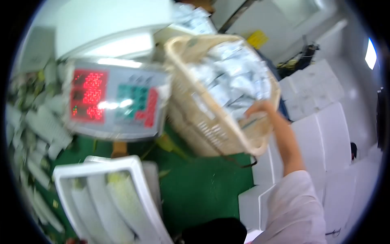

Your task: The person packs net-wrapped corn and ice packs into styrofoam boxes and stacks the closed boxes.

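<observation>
My right hand (261,108) reaches into the near end of a tan plastic basket (211,134), beside a heap of shiny white packs (239,77). Motion blur smears its fingers, so whether they grip a pack is unclear. Only a sliver of my left hand (76,241) shows at the bottom edge, by the lower left corner of a white foam box (144,195). Inside that box lie long pale wrapped pieces (103,207), some with yellow-green ends that look like vegetables.
A weighing scale (118,99) with lit red digits stands left of the basket on a green surface (195,183). Long pale wrapped pieces (44,122) are piled at far left. White foam boxes (308,138) are stacked on the right.
</observation>
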`<action>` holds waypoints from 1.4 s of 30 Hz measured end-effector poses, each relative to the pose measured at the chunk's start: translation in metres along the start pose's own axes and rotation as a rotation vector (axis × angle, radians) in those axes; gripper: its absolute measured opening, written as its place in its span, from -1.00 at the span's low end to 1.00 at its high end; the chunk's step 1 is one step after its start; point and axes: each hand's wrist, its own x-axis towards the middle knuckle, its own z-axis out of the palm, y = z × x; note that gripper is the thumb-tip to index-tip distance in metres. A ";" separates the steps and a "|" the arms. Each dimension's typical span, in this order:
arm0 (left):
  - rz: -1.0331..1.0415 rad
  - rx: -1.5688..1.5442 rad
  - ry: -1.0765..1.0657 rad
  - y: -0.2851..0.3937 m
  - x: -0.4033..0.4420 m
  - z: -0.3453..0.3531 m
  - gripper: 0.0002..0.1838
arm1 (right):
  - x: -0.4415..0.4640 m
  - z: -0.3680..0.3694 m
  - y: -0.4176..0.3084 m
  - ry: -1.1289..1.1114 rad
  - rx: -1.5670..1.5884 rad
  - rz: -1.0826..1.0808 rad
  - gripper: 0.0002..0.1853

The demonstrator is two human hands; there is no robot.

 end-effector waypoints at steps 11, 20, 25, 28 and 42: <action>-0.208 -0.637 0.202 -0.066 0.057 -0.066 -0.85 | -0.287 0.059 -0.361 -0.571 0.552 -1.147 0.05; -0.487 -1.000 0.181 -0.031 0.021 -0.065 -0.96 | -0.272 0.126 -0.458 -0.157 0.014 -0.960 -0.32; -0.734 -1.247 0.206 0.001 -0.008 -0.045 -0.79 | -0.320 0.206 -0.477 0.612 0.443 -0.713 -0.31; -0.803 -1.206 0.130 -0.014 -0.041 0.001 -0.62 | -0.304 0.209 -0.478 0.747 0.501 -0.593 -0.31; -1.377 -1.381 0.172 -0.061 0.061 0.065 -0.72 | -0.269 0.247 -0.402 0.106 1.092 -0.005 -0.47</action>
